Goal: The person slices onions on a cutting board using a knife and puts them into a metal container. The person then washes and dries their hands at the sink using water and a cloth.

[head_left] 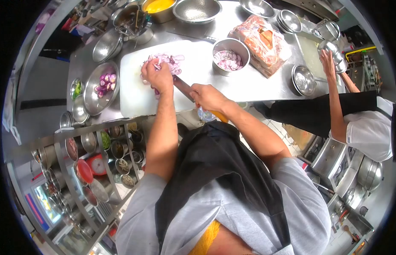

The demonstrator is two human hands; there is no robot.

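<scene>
At 12 o'clock, just past black apron, gripping knife w/ R hand, fingers incl. thumb clamped round its near end; aiming blade up twd 11. At 11, slightly farther, bending L hand over white cutting board, w/ fingers curled & clamped on red onion pieces; can't tell exact hold under palm. Also at 11, same board, can see more of those pieces piled loose just beside L fingers. At 10, beside board's L edge, can see wide steel bowl w/ peeled red onions, then chopped greens farther out. At 1, can see deep steel pot part-filled w/ sliced onion. Past that, also at 1, on steel surface, can see plastic-wrapped pack; can't tell contents. At 2, can see steel bowls set close together. Farther at 2, can see co-worker's hand by steel vessel; can't tell if touching. Far at 12, can see perforated colander; btwn 11 & 12, yellow contents in another pot.
</scene>
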